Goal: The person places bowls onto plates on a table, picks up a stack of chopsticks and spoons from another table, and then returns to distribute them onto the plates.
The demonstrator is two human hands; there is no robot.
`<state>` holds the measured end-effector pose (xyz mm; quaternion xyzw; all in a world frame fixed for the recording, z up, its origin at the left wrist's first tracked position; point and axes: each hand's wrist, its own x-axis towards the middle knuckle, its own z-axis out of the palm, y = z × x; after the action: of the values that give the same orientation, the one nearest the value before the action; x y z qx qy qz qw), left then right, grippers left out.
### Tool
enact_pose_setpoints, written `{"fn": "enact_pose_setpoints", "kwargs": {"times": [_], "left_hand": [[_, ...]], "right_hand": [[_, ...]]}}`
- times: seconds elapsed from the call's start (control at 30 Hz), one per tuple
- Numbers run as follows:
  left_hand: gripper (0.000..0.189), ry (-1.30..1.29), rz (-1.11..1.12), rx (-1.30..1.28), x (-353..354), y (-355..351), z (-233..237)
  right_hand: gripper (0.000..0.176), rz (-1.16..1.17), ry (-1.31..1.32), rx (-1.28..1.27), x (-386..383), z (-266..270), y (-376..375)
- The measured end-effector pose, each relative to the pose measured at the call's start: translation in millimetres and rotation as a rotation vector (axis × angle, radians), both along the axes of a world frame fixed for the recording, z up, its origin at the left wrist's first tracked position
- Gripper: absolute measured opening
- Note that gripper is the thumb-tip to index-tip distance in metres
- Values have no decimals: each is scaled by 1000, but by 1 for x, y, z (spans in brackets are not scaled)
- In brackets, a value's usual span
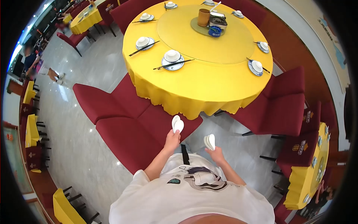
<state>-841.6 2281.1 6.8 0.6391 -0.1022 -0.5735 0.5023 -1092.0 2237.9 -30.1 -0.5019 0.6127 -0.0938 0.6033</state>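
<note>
My left hand is closed around the handles of a few white soup spoons, their bowls pointing away from me. Closed on a small nested stack of similar white soup spoons is my right hand, held lower and farther right. Both hands are in front of my body, short of the round table with its yellow cloth. Closest to the left hand on the table is a place setting: a white bowl on a blue-patterned plate, with black chopsticks across it.
Dark red chairs stand close at my left, and more red chairs at the right. A glass turntable carries a brown cup and a blue item. Another yellow-covered table lies lower right; people are at far left.
</note>
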Motion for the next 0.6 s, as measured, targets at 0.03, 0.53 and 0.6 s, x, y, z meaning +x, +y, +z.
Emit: {"fn": "enact_pose_setpoints", "kwargs": {"times": [0.03,0.53,0.6], "left_hand": [[21,14,44,42,0,-13,1],[25,-234,350,167,17,-221,14],[25,-250,397,167,29,-239,19]], "right_hand": [[19,3,-6,-12,-3,-6,-18],[31,471,13,-567,59,-71,-321],[38,555,109,-629,86,-78,-352]]}}
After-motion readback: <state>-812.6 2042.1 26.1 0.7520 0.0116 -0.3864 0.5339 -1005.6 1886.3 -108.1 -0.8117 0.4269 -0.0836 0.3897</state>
